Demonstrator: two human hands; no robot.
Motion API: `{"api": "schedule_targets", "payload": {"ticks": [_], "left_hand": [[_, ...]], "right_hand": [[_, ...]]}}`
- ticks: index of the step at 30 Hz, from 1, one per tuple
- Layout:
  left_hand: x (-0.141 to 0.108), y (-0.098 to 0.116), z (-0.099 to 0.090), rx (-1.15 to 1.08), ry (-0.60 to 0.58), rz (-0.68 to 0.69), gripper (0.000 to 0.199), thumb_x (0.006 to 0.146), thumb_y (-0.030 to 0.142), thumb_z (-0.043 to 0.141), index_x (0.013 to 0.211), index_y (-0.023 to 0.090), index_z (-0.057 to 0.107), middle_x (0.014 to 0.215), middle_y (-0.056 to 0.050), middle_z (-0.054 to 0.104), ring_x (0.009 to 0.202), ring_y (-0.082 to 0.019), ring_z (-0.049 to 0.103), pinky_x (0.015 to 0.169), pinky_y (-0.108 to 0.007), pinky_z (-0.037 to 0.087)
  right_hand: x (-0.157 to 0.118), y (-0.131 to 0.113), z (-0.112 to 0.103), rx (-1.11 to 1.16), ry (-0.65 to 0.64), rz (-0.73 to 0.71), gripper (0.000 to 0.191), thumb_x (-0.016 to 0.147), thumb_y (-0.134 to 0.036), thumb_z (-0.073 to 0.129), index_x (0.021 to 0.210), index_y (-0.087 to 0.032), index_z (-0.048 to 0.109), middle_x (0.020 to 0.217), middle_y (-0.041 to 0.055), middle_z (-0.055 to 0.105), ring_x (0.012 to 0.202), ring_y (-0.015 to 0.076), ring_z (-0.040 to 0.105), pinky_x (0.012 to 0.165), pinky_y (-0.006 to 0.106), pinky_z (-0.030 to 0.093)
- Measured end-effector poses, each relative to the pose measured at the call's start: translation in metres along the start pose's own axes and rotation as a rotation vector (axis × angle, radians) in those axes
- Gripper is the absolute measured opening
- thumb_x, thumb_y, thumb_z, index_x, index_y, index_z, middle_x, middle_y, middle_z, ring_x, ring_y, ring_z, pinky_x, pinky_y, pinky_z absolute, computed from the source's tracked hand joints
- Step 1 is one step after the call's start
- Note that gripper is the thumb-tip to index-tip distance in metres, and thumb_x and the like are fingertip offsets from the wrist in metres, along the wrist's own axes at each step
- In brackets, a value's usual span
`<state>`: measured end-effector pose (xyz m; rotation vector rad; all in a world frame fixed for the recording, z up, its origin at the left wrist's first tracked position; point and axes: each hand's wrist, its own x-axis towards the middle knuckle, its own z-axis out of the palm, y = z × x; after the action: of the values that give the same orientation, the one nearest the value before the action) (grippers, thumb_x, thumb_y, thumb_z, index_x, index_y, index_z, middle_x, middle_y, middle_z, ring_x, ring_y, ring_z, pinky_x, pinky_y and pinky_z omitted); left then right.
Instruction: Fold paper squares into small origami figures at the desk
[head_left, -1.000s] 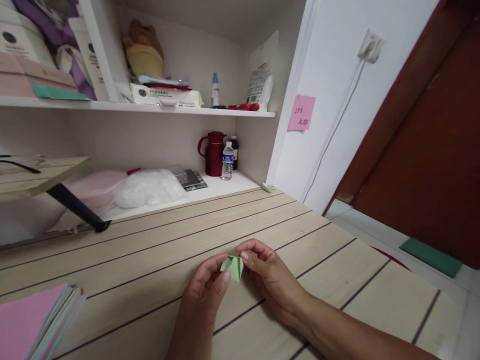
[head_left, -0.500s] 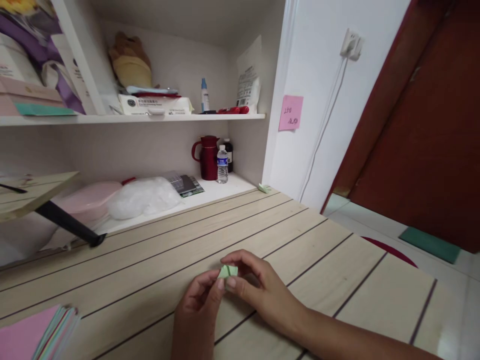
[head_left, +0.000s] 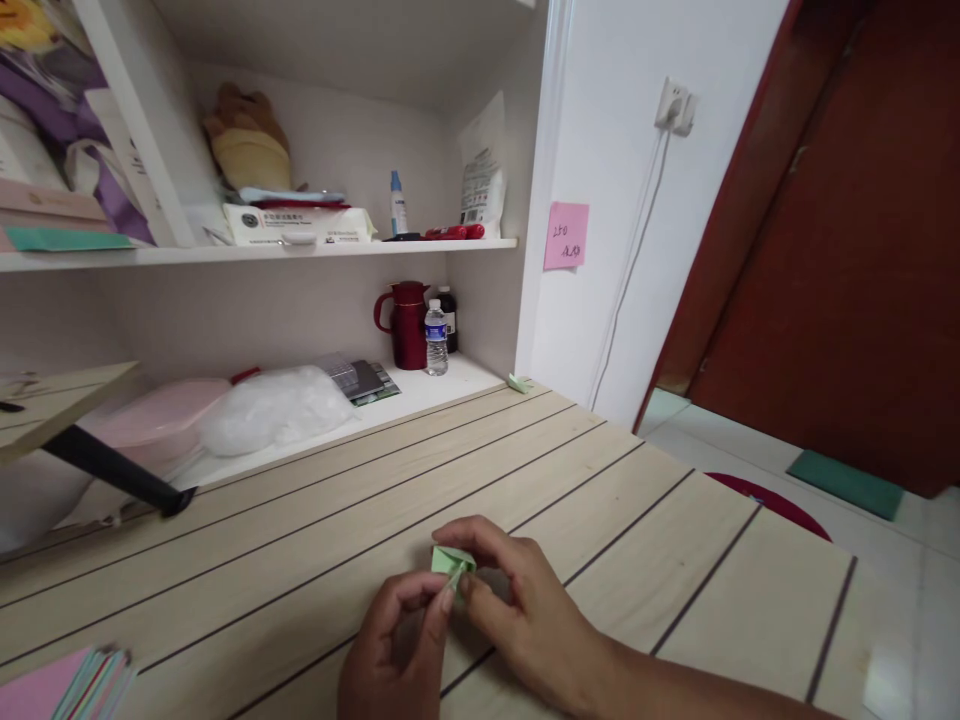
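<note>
A small piece of folded light-green paper [head_left: 447,560] is held just above the wooden table [head_left: 600,510]. My left hand [head_left: 401,635] pinches its near edge between thumb and forefinger. My right hand [head_left: 517,595] grips the paper from the right, the thumb on the near side and the forefinger curled over the far side. An open fold faces upward, and the fingertips cover part of the paper.
A stack of coloured paper [head_left: 67,685] lies at the table's left front. Another green paper piece [head_left: 517,383] sits at the far corner. Behind the table, a shelf holds a red jug [head_left: 409,325], a water bottle [head_left: 436,340] and a white plastic bag [head_left: 277,410].
The green paper has turned and now shows an opened fold. My left fingers have moved to its near edge, and my right forefinger reaches farther over it. The view has shifted slightly.
</note>
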<state>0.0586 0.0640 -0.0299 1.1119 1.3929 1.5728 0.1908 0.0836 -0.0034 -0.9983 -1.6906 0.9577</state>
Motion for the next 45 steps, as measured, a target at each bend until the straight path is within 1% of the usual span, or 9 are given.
{"api": "schedule_targets", "payload": {"ticks": [8,15,20,23,26,29,34,40,45], "left_hand": [[0.000,-0.008,-0.002,0.094,0.010,0.090,0.032,0.068,0.055,0.073,0.076,0.024,0.070,0.078,0.000,0.071,0.080,-0.017,0.064,0.079,-0.023,0.047],[0.000,-0.010,-0.003,0.087,0.007,0.089,0.034,0.068,0.056,0.072,0.076,0.023,0.068,0.077,-0.001,0.070,0.079,-0.018,0.064,0.077,-0.024,0.046],[0.000,-0.007,-0.003,0.063,-0.007,0.070,0.032,0.069,0.053,0.072,0.077,0.023,0.067,0.077,0.000,0.069,0.078,-0.018,0.063,0.078,-0.024,0.046],[-0.001,-0.006,-0.003,0.068,-0.002,0.074,0.033,0.069,0.054,0.072,0.076,0.022,0.067,0.077,-0.001,0.069,0.078,-0.018,0.064,0.077,-0.025,0.047],[-0.001,-0.006,-0.003,0.076,0.006,0.081,0.032,0.069,0.053,0.072,0.076,0.022,0.067,0.077,-0.001,0.069,0.078,-0.019,0.064,0.076,-0.025,0.047],[-0.001,-0.005,-0.003,0.072,0.007,0.083,0.031,0.070,0.052,0.071,0.076,0.022,0.067,0.077,-0.001,0.070,0.078,-0.018,0.064,0.076,-0.025,0.047],[-0.001,-0.006,-0.003,0.084,0.034,0.101,0.030,0.070,0.051,0.072,0.075,0.022,0.067,0.076,-0.002,0.070,0.076,-0.019,0.065,0.073,-0.025,0.048],[-0.003,-0.003,-0.003,0.105,0.022,0.099,0.028,0.071,0.049,0.071,0.076,0.022,0.067,0.077,-0.002,0.070,0.075,-0.018,0.064,0.073,-0.024,0.047],[-0.003,0.000,-0.004,0.104,0.026,0.082,0.029,0.070,0.049,0.072,0.075,0.021,0.068,0.076,-0.002,0.070,0.076,-0.019,0.065,0.073,-0.025,0.049]], "right_hand": [[-0.001,0.001,-0.003,0.039,0.009,-0.042,0.050,0.076,0.001,0.045,0.116,-0.026,0.060,0.105,-0.0013,0.070,0.098,0.0168,0.064,0.088,0.030,0.050],[-0.002,0.000,-0.007,-0.050,0.019,-0.137,0.047,0.081,0.000,0.044,0.116,-0.027,0.061,0.104,-0.0016,0.068,0.095,0.0148,0.064,0.086,0.028,0.050],[0.000,0.000,-0.009,-0.097,0.065,-0.249,0.055,0.073,0.005,0.047,0.118,-0.025,0.059,0.112,0.0022,0.063,0.102,0.0155,0.059,0.089,0.028,0.049],[0.002,-0.001,-0.010,-0.085,0.058,-0.313,0.049,0.072,0.006,0.045,0.108,-0.022,0.061,0.113,0.0046,0.059,0.104,0.0162,0.058,0.087,0.028,0.049],[0.002,-0.003,-0.011,-0.103,0.060,-0.299,0.040,0.074,0.006,0.044,0.096,-0.021,0.063,0.113,0.0054,0.057,0.106,0.0165,0.058,0.086,0.027,0.049],[0.001,-0.003,-0.013,-0.158,0.044,-0.253,0.036,0.074,0.006,0.046,0.090,-0.022,0.063,0.116,0.0051,0.056,0.110,0.0176,0.057,0.086,0.027,0.050],[0.001,-0.001,-0.016,-0.257,0.010,-0.232,0.033,0.076,0.001,0.050,0.093,-0.025,0.063,0.122,0.0044,0.053,0.104,0.0179,0.060,0.080,0.027,0.052],[0.001,-0.002,-0.020,-0.350,-0.022,-0.236,0.031,0.077,-0.002,0.054,0.095,-0.026,0.063,0.123,0.0027,0.055,0.098,0.0164,0.063,0.088,0.030,0.051],[0.002,-0.003,-0.023,-0.327,-0.038,-0.263,0.033,0.079,0.000,0.054,0.096,-0.026,0.066,0.110,0.0018,0.062,0.098,0.0147,0.063,0.085,0.027,0.050]]}}
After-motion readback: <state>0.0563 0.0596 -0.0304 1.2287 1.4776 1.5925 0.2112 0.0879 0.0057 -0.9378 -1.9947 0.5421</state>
